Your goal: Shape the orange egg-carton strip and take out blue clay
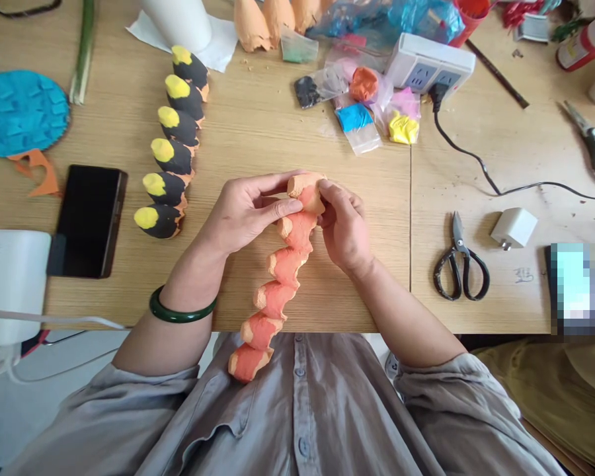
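Between my two hands is an egg carton strip [282, 266], a row of several cups coated in coral-orange clay with paler tan tips. Its far end is gripped by my left hand [250, 210], thumb on the near side of the end cup. My right hand [344, 221] pinches the same end cup from the right, thumb on top. The strip slants down toward me, its near end hanging past the table edge over my shirt. To the left lies another egg carton strip [172, 157], its cups black with yellow tips.
Small bags of clay, including blue clay [354, 118] and yellow clay [403, 128], lie near a power strip [429, 64]. Scissors [459, 259] and a white charger [514, 229] are at right. A black phone [87, 221] and blue disc [24, 112] lie left.
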`<state>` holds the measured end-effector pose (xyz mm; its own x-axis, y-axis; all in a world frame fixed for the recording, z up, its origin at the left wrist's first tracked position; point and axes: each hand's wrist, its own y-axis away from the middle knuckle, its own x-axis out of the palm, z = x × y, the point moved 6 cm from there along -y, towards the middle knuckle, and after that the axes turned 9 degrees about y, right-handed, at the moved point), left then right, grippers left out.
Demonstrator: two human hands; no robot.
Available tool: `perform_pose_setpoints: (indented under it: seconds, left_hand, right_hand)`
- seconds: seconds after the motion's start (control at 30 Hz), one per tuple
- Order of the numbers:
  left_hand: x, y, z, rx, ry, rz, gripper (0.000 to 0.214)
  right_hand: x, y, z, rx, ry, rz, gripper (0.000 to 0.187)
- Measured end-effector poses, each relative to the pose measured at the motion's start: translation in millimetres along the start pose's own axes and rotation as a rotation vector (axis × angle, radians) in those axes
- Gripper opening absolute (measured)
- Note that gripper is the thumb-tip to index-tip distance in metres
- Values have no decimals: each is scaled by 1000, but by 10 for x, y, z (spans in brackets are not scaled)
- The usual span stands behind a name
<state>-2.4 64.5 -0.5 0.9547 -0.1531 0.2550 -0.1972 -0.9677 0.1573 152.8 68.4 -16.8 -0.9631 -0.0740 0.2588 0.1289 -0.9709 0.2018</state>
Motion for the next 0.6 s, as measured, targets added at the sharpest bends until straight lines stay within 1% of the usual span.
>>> perform_pose_setpoints:
  seconds: [0.1,0.2,0.37,0.47,0.6]
  left_hand:
    - [25,7,-13,21,-8,-4,51]
    - [37,18,-14,25,-17,-39,54]
    - [63,29,20,18,32,-71,56]
    - [74,30,53,24,38,-77,54]
    - [35,37,96,61,-11,-178,49]
  right_hand:
    - [32,39,26,-44,-5,12,67]
    - [58,68,23,-75,3,26,66]
    - [70,89,15,-134,75,36,64]
    - [81,106,24,-151,161,42,66]
    - [115,104,10,-120,211,89,71]
